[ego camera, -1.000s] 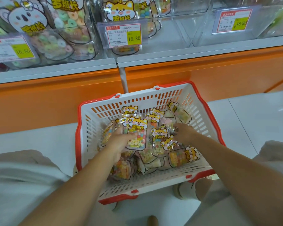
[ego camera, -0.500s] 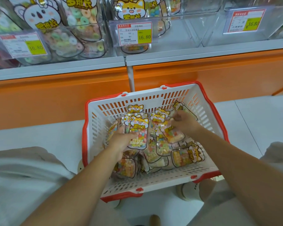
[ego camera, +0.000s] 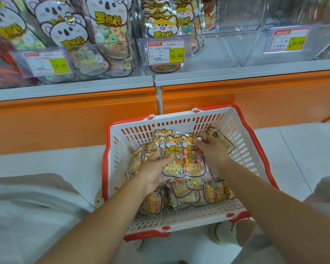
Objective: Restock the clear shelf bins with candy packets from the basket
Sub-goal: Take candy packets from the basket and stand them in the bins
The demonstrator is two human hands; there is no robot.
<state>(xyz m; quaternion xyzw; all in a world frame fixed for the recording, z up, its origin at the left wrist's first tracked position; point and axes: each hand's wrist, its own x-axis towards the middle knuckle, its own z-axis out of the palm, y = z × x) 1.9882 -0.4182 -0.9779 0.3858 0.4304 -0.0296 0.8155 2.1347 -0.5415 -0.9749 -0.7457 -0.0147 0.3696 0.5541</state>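
A white basket with a red rim (ego camera: 255, 141) sits on the floor below the shelf, holding several clear candy packets with a cartoon dog print. My left hand (ego camera: 152, 168) grips a fanned stack of these packets (ego camera: 174, 159) from the left and below. My right hand (ego camera: 211, 149) holds the rightmost packet of the stack (ego camera: 191, 159) at its upper right edge. More packets (ego camera: 213, 191) lie loose in the basket under my arms. Above, the middle clear bin (ego camera: 208, 52) holds a few of the same dog packets (ego camera: 162, 25).
The left bin (ego camera: 80, 44) is full of koala-print ring candy bags. The right clear bin (ego camera: 286, 42) carries a 16.80 price tag. An orange shelf base (ego camera: 65, 119) runs behind the basket. My knees and a white shoe (ego camera: 223, 233) flank the basket.
My right hand lifted a packet from the basket's right side and brought it left against the stack in my left hand. The view has moved closer to the shelf.
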